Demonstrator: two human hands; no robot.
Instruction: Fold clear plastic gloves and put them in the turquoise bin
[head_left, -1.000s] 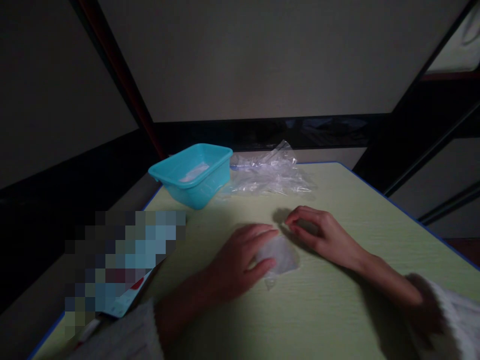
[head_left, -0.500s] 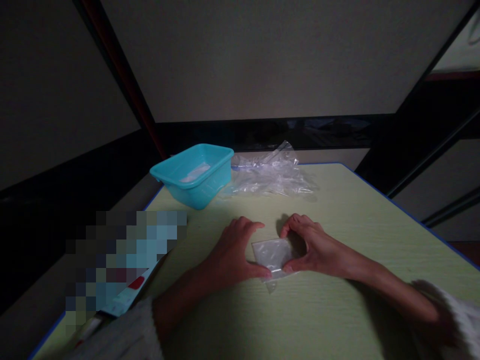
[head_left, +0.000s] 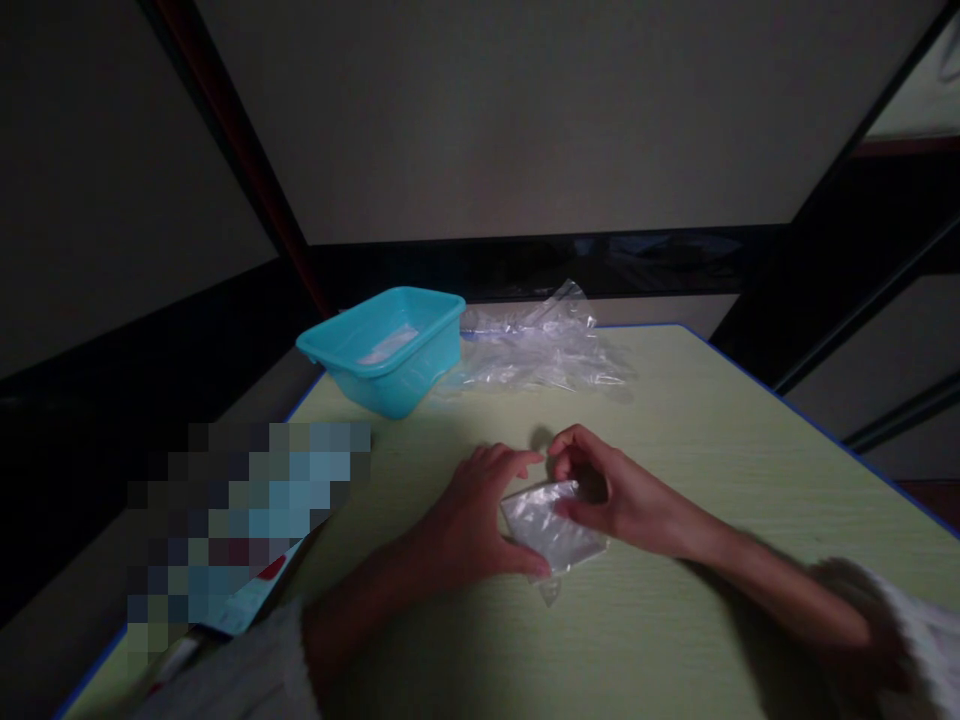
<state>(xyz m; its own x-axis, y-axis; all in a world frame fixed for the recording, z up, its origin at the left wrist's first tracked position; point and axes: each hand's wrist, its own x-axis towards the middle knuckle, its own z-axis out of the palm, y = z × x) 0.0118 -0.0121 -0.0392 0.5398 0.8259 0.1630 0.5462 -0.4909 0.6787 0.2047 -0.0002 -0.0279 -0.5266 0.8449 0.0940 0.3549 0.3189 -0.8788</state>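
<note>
A small flat packet in clear plastic wrap (head_left: 544, 520) sits between my hands above the near middle of the table, with a loose plastic corner sticking out below. My left hand (head_left: 469, 520) curves round its left side, the thumb against the lower edge and the fingers apart from the thumb beyond the far edge. From the right, my right hand (head_left: 607, 485) presses its thumb on the packet's face. The fingers of that hand curl at the far edge, their tips partly hidden.
At the back left stands a turquoise plastic basin (head_left: 424, 375) with a whitish sheet or packet inside. Crumpled clear plastic bags (head_left: 540, 350) lie beside it at the back. A light-blue object, mostly pixelated (head_left: 247, 600), lies along the left edge of the pale table (head_left: 675, 420).
The packet has turned slightly and shifted a little towards me. My right thumb has slid up onto its face, and my left fingers have moved right, nearer the right fingers.
</note>
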